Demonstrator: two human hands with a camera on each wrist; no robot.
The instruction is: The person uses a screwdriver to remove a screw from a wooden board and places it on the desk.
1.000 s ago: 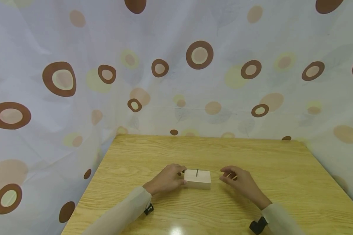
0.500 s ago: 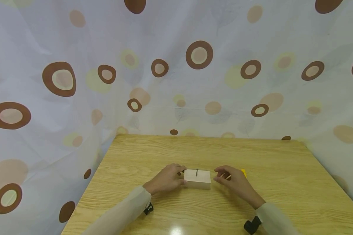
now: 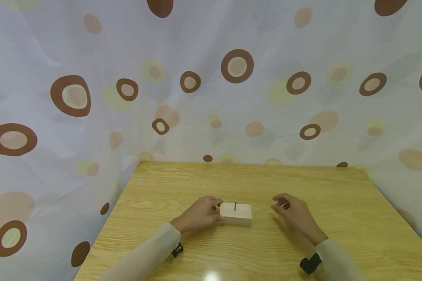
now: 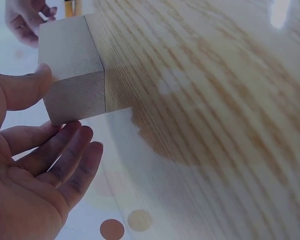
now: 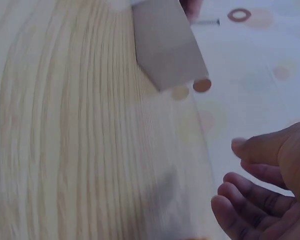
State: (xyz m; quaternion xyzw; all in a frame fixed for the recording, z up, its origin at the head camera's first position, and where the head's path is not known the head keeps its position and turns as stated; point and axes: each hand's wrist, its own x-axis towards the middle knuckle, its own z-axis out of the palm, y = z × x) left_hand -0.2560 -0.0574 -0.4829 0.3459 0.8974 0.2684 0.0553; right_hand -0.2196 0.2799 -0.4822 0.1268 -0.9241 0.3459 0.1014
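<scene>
A pale rectangular wooden block (image 3: pixel 236 212) lies on the table with a metal nail (image 3: pixel 235 207) standing upright from its top. My left hand (image 3: pixel 200 212) holds the block's left end, the thumb on the near side and fingers at the far side. In the left wrist view, the thumb (image 4: pixel 32 87) presses one face of the block. To the right of the block and apart from it, my right hand (image 3: pixel 297 214) hovers over the table. Its fingers (image 5: pixel 235 220) are loosely bent, with nothing showing between them.
An orange object (image 4: pixel 69 9) shows beside the right hand in the left wrist view; the head view mostly hides it behind that hand. The wood-grain table (image 3: pixel 183 179) ends at a spotted curtain (image 3: pixel 211 78) at the back and sides.
My right hand first moved left, close to the block, then back to the right. Yellow-orange material showed briefly beyond it midway. The left hand, block and nail stayed put.
</scene>
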